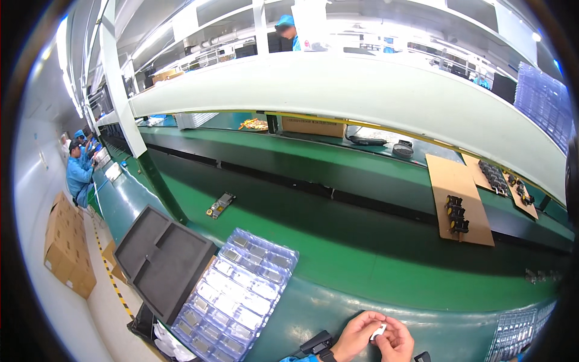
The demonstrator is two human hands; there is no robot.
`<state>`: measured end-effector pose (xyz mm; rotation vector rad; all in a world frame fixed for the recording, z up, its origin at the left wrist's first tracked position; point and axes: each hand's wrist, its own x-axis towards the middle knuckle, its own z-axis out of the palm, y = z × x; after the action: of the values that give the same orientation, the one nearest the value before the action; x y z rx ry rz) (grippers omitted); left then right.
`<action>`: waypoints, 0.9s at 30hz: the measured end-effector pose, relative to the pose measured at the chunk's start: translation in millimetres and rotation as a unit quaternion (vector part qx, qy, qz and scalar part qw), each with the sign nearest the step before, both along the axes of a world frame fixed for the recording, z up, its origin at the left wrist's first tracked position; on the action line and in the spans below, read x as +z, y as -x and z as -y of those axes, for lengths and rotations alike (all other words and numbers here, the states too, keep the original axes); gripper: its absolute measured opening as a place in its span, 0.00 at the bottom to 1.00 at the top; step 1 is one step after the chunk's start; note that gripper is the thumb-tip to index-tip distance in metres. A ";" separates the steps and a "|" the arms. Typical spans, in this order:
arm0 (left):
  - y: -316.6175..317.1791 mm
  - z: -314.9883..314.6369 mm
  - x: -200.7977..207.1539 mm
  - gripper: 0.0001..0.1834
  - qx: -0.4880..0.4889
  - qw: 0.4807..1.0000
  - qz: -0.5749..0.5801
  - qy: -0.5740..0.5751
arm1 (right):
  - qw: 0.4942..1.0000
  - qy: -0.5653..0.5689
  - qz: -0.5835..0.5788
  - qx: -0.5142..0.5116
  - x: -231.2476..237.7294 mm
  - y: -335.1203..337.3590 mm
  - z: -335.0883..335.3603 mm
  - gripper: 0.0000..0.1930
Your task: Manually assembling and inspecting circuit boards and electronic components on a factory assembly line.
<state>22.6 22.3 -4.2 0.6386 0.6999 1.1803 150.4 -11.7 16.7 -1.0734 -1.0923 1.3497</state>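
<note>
Close together over the green bench at the lower edge, both my hands hold a small white piece (pixel 378 332) with a dark part; its exact kind is too small to make out. My left hand (pixel 354 335) is closed, its fingers pinching the piece from the left. From the right, my right hand (pixel 395 341) is closed on it too, thumb and fingertips against it. To the left of my hands lies a clear plastic blister tray (pixel 238 289) with small grey flat parts in several pockets.
A black foam tray (pixel 163 256) leans beside the blister tray. On the green conveyor (pixel 362 253) lie a circuit board (pixel 221 205) and a cardboard sheet (pixel 443 181) with black parts. Another clear tray (pixel 512 332) stands at right. Co-workers (pixel 79 172) sit far left.
</note>
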 end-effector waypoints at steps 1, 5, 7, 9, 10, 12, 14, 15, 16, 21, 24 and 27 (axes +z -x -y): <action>-0.8 -0.4 -0.2 0.07 -0.003 1.000 0.007 0.005 | 1.000 -0.005 0.008 0.002 -0.7 -0.7 0.2 0.22; 0.1 0.7 -3.4 0.07 -0.009 1.000 0.002 0.015 | 1.000 -0.006 0.016 0.009 -0.1 -0.8 1.3 0.23; 1.7 -0.3 -7.7 0.07 -0.011 1.000 0.024 0.006 | 1.000 0.009 0.022 0.007 1.3 2.0 1.4 0.22; 0.0 -0.3 -10.4 0.07 -0.007 0.999 0.031 0.003 | 1.000 0.005 0.018 0.006 -3.1 1.1 0.2 0.22; -0.5 -0.4 -9.8 0.06 0.000 0.999 0.035 -0.001 | 1.000 0.002 0.011 0.008 -3.0 0.9 0.6 0.22; -0.6 -0.6 -8.5 0.06 -0.005 0.999 0.031 0.006 | 1.000 0.010 0.010 0.006 2.3 0.8 1.2 0.22; 0.4 -2.0 -9.9 0.06 0.002 1.000 0.003 0.003 | 1.000 0.008 0.017 0.020 6.2 1.8 1.0 0.23; -0.7 -2.2 -14.2 0.06 0.006 1.000 0.004 0.006 | 1.000 0.012 0.015 0.022 8.4 1.6 1.1 0.23; -1.7 -2.2 -10.4 0.06 0.000 1.000 0.004 0.006 | 1.000 0.012 0.016 0.016 8.3 0.8 1.8 0.23; -1.9 -1.0 3.2 0.06 0.010 1.000 0.012 -0.012 | 0.999 -0.006 0.026 0.017 1.7 0.3 1.2 0.24; -2.5 -1.6 1.3 0.07 0.002 1.000 0.014 -0.002 | 1.000 -0.007 0.022 0.011 1.4 0.3 2.0 0.24; -3.9 -1.6 -7.5 0.07 0.005 1.000 0.026 0.000 | 1.000 0.001 0.024 0.018 -1.0 0.4 2.0 0.24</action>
<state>26.5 23.9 -11.7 0.6032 0.6608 1.2012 150.0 -13.8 15.7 -1.0965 -1.1498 1.3589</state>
